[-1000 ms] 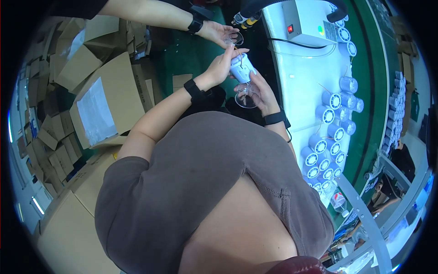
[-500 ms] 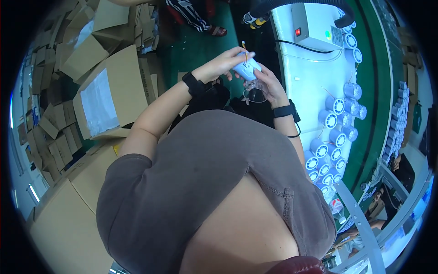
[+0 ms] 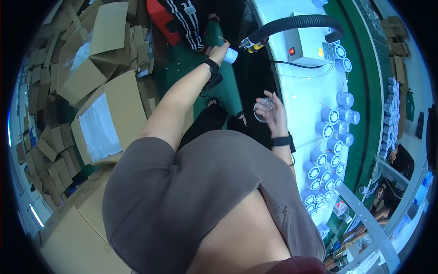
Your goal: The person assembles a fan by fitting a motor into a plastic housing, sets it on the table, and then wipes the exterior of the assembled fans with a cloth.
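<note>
My left hand (image 3: 218, 53) is stretched far forward, its fingers closed round a small white cylindrical housing (image 3: 231, 56) with a thin orange wire at its top. Nearer to me, beside the table's edge, my right hand (image 3: 277, 115) holds a clear plastic cup (image 3: 263, 110), its fingers curled about the wall. The two pieces are well apart. On the table to the right stand several white cylindrical units (image 3: 327, 129) with slotted round ends, clear parts and thin wires.
A grey-white box with a red switch (image 3: 303, 45) and a black corrugated hose (image 3: 292, 22) occupy the far table (image 3: 296, 86). Open cardboard boxes (image 3: 121, 98) crowd the left. Another person's striped trouser leg (image 3: 188, 20) is ahead. A plastic bottle (image 3: 341, 209) lies near the metal frame.
The white housing and clear cup, held together before, are now apart. My left hand has carried the housing forward and left; my right hand has drawn back slightly with the cup.
</note>
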### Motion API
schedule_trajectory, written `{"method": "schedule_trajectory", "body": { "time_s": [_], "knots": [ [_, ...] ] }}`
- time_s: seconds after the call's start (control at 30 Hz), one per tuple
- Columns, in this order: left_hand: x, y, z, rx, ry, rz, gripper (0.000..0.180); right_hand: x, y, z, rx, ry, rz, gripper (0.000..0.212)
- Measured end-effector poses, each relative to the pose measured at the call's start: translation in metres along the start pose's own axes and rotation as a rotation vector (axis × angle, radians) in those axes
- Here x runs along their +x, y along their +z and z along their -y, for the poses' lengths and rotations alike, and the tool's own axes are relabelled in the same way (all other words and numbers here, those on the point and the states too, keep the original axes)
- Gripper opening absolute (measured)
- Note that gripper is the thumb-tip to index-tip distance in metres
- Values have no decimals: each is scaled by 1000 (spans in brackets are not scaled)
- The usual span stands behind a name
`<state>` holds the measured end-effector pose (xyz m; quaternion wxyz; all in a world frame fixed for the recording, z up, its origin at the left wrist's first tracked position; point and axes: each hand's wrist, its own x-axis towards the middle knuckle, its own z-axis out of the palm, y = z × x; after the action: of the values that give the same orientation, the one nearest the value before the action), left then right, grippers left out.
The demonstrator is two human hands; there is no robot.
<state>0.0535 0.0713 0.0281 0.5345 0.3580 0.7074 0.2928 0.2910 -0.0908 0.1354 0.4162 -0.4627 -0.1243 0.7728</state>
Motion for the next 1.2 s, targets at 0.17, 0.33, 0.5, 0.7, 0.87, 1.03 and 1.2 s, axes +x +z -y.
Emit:
{"method": "schedule_trajectory", "body": {
  "time_s": [0.17, 0.33, 0.5, 0.7, 0.87, 1.03, 1.2],
  "knots": [
    [-22, 10, -21, -566, -425, 170, 36, -28, -16, -13, 154, 4, -207, 33],
    [-40, 9, -22, -405, -202, 223, 41, -31, -19, -18, 217, 36, -296, 31],
    [-68, -1, -14, 540, 897, -279, 46, -27, -12, -15, 160, 26, -257, 29],
    [-91, -18, -25, 654, 880, -87, 48, -21, -3, -5, 137, -2, -191, 37],
    [-127, -15, -42, 631, 481, -33, 50, -20, 37, 26, 115, -207, 20, 41],
    [-177, -14, -53, 1038, 730, -87, 51, -15, 87, 34, -788, -867, -17, 40],
    [-184, -24, -43, 886, 764, -246, 49, -14, 103, 32, -1359, -1267, 139, 35]
  ]
}}
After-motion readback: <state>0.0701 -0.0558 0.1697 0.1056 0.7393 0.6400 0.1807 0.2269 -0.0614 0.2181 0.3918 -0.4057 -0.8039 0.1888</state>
